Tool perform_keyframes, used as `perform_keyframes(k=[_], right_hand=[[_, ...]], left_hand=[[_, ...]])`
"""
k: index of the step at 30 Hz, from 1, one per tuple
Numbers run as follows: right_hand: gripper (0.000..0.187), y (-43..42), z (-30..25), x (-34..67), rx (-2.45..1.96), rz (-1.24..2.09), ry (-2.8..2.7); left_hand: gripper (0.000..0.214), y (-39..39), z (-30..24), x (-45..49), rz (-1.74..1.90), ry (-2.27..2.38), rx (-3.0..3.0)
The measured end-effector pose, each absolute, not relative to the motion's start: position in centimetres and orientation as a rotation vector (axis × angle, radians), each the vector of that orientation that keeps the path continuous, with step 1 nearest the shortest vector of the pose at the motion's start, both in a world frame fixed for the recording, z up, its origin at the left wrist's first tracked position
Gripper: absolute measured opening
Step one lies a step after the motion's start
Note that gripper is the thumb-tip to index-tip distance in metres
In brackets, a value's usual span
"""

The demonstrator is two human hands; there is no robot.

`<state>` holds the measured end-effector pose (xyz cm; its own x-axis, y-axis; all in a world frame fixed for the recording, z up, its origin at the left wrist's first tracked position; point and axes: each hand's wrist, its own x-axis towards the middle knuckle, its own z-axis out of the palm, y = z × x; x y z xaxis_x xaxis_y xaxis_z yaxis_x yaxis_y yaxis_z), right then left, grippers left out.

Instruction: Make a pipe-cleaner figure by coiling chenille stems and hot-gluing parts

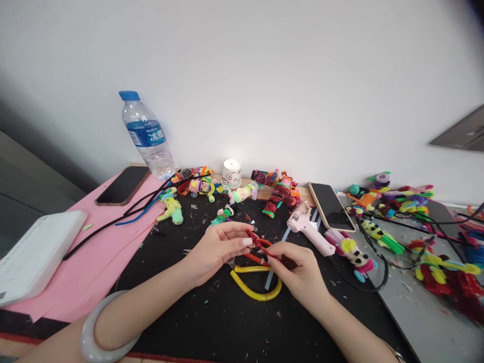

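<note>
Bangle (89, 330): worn on the left forearm, near the front edge of the bench (212, 322).
Left hand (214, 252): pinching, with thumb and fingers clamped on one end of the red glittery stem (258, 244).
Right hand (298, 269): pinching likewise, with fingers clamped towards the other end (dark-nailed at the thumb, easy to pick out).
Red glittery stem: held up over the middle of the bench, partly hidden by the fingers. Probably best handled with close pinches, steadying with one hand and adjusting gently with the other, to spare the fuzz.
Cutting tool (255, 296): lying under and in front of the hands, red and yellow at the handles. Better kept from snagging the stem.
Glue gun (312, 234): lying towards the right edge. Perhaps hot, cannot tell; worth keeping wrists clear.
Fuzzy figures (282, 194): strewn along the far edge.
Cup (232, 177): standing at the far edge.
Bottle (151, 146): standing towards the far left corner.
</note>
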<state>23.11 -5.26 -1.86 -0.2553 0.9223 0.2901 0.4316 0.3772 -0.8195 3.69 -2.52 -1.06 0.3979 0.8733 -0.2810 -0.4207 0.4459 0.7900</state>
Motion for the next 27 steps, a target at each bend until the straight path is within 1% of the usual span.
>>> perform_keyframes(k=[3,6,8,12,13,15,17,21,27], right_hand=[[0.008,-5.4,-1.5,23.3,-1.116,0.801,-1.967],[0.015,-5.0,-1.2,24.0,-1.120,0.696,-1.957],[0.024,-4.3,-1.2,24.7,-1.242,0.471,-1.892],[0.040,-2.7,-1.6,26.1,-1.625,-0.127,-1.869],[0.043,-2.4,-1.7,26.4,-1.751,-0.230,-1.867],[0.049,-2.0,-2.2,27.0,-1.967,-0.328,-1.856],[0.054,-1.8,-2.7,27.5,-2.065,-0.335,-1.862],[0.056,-1.5,-3.5,28.6,-2.049,-0.335,-1.910],[0.046,-1.0,-3.0,29.2,-2.189,-0.140,-1.895]], left_hand=[[0.015,-2.5,-1.2,3.7,0.916,0.775,0.743],[0.015,-2.4,-1.3,3.6,0.952,0.784,0.757],[0.016,-2.2,-1.4,3.5,0.972,0.788,0.749],[0.017,-2.0,-1.4,3.2,0.987,0.790,0.720],[0.017,-2.0,-1.4,3.2,0.989,0.793,0.713],[0.018,-2.0,-1.3,3.2,0.991,0.794,0.692],[0.020,-2.1,-1.2,3.2,0.995,0.786,0.678],[0.024,-2.1,-1.0,3.2,1.000,0.752,0.664],[0.023,-2.0,-1.0,3.1,1.010,0.720,0.654]])
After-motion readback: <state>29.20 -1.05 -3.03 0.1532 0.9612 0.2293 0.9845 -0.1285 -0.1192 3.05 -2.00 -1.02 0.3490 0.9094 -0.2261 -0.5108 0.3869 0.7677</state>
